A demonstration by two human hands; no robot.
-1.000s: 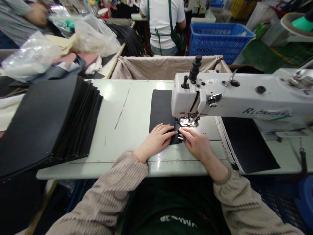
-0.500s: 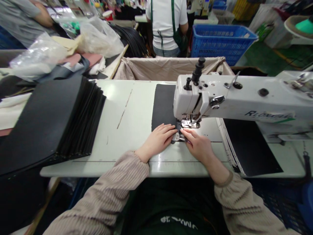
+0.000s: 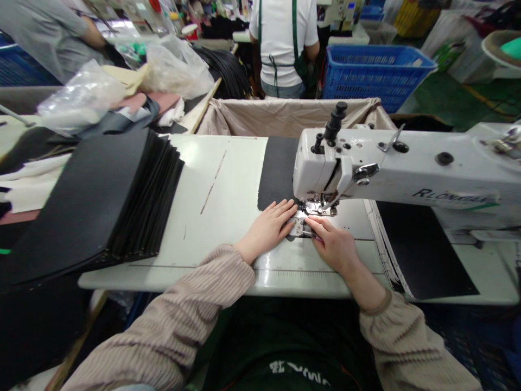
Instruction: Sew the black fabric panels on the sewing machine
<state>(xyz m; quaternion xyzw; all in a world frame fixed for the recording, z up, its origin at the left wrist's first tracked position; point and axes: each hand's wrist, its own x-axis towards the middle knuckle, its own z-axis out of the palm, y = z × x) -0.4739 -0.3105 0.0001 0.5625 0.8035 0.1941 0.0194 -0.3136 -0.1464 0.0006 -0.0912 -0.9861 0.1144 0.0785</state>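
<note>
A black sheet panel (image 3: 279, 168) lies flat on the pale table, its right side running under the head of the white sewing machine (image 3: 407, 168). My left hand (image 3: 268, 227) rests palm down with fingers stretched out, fingertips at the panel's near edge. Just right of it, my right hand (image 3: 336, 244) has its fingers pressed together and partly curled, tips beside the metal guide (image 3: 300, 227) in front of the presser foot (image 3: 319, 208). What those fingers grip, if anything, is hidden.
A thick stack of black panels (image 3: 97, 190) stands on the left. More black panels (image 3: 427, 250) with pale edges lie right of the needle. Behind the table are a cloth-lined bin (image 3: 285, 117), a blue crate (image 3: 378, 68) and a person in a white shirt (image 3: 280, 43).
The black panel has moved away from me past the presser foot, its near edge now further back. Both hands stay close to the guide. The whole view has shifted slightly.
</note>
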